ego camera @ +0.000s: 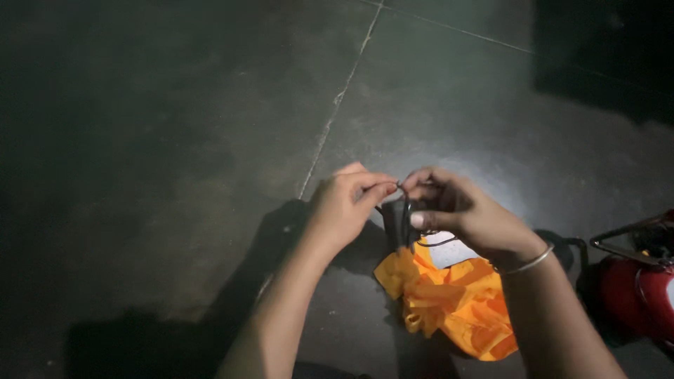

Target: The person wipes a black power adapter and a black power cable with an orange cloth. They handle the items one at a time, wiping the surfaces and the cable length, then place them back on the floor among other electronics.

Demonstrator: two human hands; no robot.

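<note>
Floor (pixel 175 140): dark tiles, pale joint running up mid-frame. Left hand (pixel 342 208), centre: fingers pinched shut on a thin dark cord (pixel 406 214). Right hand (pixel 460 210), just beside: closed on the same cord. Orange cloth (pixel 456 302): below the hands. Red object (pixel 635 288): right edge.

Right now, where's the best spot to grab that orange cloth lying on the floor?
Probably the bunched, knotted end of the orange cloth nearest the dark piece the two hands pinch. It rises off the floor, so fingers coming from above can close around it; the rest lies flatter.
</note>
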